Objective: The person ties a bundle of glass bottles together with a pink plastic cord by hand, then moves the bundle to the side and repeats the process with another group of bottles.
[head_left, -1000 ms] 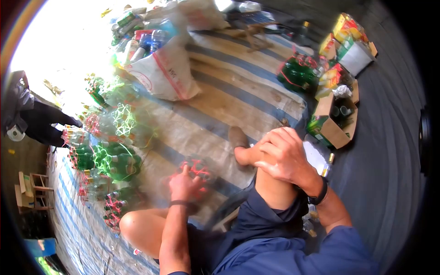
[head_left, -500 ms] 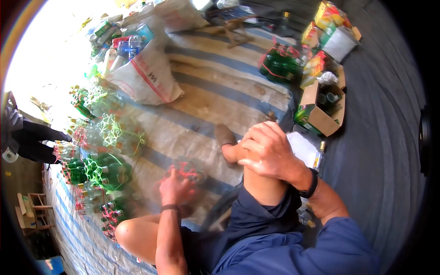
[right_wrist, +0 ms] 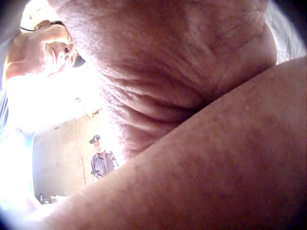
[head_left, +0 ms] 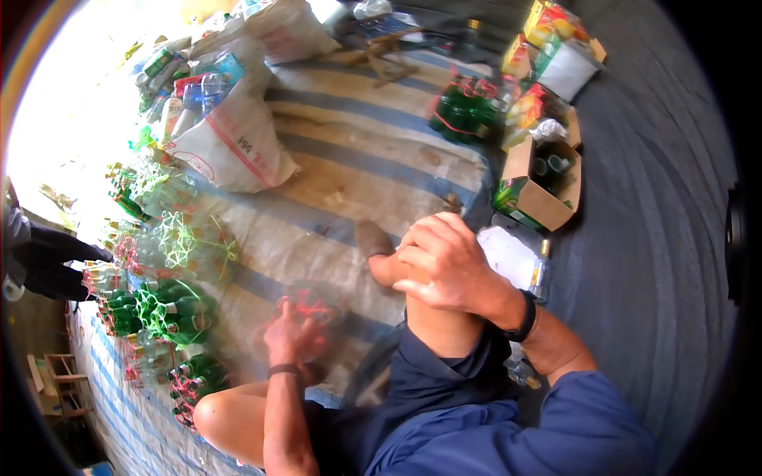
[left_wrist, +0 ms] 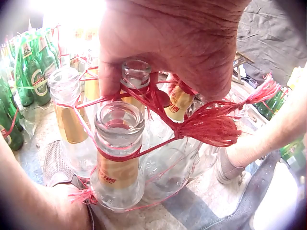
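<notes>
My left hand (head_left: pixel 290 333) reaches down between the legs and grips a bundle of clear glass bottles (left_wrist: pixel 117 175) from above. In the left wrist view its fingers curl down among the bottle necks and the red twine (left_wrist: pixel 208 129). Loops of this twine circle the necks, and a thick tuft of it hangs out to the right. The bottles are uncapped and carry gold neck labels. My right hand (head_left: pixel 448 258) rests over the bent knee, its fingers draped loosely. Skin of that hand and the leg (right_wrist: pixel 230 167) fill most of the right wrist view.
Tied bundles of green bottles (head_left: pixel 186 313) and clear bottles stand at the left on the striped sheet (head_left: pixel 333 178). Farther off is a white sack (head_left: pixel 238 151) of cans and bottles. At right are an open carton (head_left: pixel 528 198) and more green bottles (head_left: pixel 468 111). Another person (head_left: pixel 48 254) stands at far left.
The head view has turned, so the surroundings slide left in it. The left hand keeps hold of the bottle bundle, which stays blurred. The right hand remains on the knee.
</notes>
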`<state>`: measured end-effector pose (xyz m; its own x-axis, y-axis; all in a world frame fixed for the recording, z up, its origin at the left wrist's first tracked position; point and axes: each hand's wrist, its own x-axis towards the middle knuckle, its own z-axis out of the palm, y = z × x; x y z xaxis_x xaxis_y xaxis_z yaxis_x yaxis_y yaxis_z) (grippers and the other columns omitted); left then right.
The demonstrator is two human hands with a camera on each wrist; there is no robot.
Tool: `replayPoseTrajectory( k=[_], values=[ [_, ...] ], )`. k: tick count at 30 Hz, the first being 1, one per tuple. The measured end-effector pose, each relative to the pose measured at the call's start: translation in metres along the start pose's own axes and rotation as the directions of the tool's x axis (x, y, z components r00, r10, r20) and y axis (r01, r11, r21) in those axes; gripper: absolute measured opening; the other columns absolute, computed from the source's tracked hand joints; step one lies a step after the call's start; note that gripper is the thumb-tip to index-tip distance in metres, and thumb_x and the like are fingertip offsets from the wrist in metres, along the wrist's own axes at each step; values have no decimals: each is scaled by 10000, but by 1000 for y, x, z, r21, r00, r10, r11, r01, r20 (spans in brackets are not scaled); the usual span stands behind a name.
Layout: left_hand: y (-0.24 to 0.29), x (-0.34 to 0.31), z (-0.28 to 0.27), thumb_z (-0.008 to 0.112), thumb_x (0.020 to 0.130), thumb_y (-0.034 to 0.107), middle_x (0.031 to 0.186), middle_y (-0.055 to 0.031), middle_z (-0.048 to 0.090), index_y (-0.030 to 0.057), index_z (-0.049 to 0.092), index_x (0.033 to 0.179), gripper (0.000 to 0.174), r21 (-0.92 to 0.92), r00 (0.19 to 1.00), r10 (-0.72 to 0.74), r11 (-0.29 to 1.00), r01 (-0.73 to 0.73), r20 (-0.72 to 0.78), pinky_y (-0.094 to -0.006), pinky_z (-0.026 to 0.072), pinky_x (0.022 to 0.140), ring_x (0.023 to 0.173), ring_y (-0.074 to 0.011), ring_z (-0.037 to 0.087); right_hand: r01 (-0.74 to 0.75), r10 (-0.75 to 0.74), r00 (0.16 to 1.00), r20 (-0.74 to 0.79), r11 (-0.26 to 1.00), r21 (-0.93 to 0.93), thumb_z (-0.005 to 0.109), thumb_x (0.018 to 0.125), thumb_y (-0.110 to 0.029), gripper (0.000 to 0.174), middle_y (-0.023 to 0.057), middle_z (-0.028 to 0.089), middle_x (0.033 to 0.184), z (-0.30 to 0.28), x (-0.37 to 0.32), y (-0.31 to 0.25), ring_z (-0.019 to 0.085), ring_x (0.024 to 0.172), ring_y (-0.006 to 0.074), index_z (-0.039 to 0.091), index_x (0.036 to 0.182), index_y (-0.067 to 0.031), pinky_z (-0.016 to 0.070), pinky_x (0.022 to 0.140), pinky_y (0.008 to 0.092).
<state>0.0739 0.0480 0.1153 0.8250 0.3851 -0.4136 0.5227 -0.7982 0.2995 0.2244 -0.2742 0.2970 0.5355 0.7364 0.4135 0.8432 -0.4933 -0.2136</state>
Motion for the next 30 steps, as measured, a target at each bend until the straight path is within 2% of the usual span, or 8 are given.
replayPoseTrajectory(
  k=[7, 14, 16, 20, 28, 30],
  values=[
    [-5, 5, 4, 653, 838, 465, 1037, -247, 759, 191, 531, 1338, 583, 49, 999, -21, 999, 20, 27, -540, 525, 904, 1020, -446, 715, 29, -30, 999, -24, 999, -28, 819, 697, -382, 301, 74, 649, 949, 1, -1, 1, 603, 1010, 278, 721, 822, -126, 445, 944, 437],
    [10, -1, -11, 654, 844, 475, 1034, -253, 756, 197, 532, 1346, 586, 43, 997, -31, 999, 28, 67, -543, 528, 896, 1024, -450, 713, -2, 2, 1000, -15, 1000, 11, 825, 687, -376, 316, 68, 654, 936, -1, 1, 0, 612, 1005, 268, 725, 796, -96, 451, 940, 434],
    [21, -8, -20, 654, 839, 478, 1027, -264, 752, 197, 531, 1353, 599, 24, 992, -79, 997, 77, 98, -545, 527, 896, 1024, -459, 710, -9, 9, 1000, -5, 1000, 23, 827, 686, -371, 320, 67, 655, 937, -2, 1, 0, 612, 1000, 265, 723, 789, -87, 453, 936, 431],
    [20, -8, -19, 651, 833, 476, 1018, -276, 747, 192, 529, 1356, 608, 60, 993, -73, 996, 68, 93, -549, 527, 893, 1019, -471, 706, -5, 6, 999, -31, 1000, 11, 831, 683, -367, 327, 65, 655, 935, -3, 0, 0, 612, 989, 260, 724, 782, -75, 457, 920, 421],
    [21, -8, -21, 643, 837, 466, 1015, -274, 747, 180, 526, 1353, 602, 16, 991, -85, 996, 83, 106, -547, 531, 883, 1008, -468, 708, -5, 6, 1000, -18, 1000, 23, 827, 692, -384, 342, 75, 649, 925, -2, -1, 0, 611, 989, 275, 714, 781, -74, 454, 924, 429],
    [17, -5, -18, 644, 839, 466, 1016, -269, 749, 176, 525, 1351, 601, 28, 992, -77, 997, 75, 97, -545, 532, 882, 1005, -466, 709, -15, 15, 1000, 21, 1000, -10, 868, 665, -325, 364, 79, 672, 1003, -5, -2, 0, 641, 1037, 295, 712, 861, -61, 483, 964, 430]
  ],
)
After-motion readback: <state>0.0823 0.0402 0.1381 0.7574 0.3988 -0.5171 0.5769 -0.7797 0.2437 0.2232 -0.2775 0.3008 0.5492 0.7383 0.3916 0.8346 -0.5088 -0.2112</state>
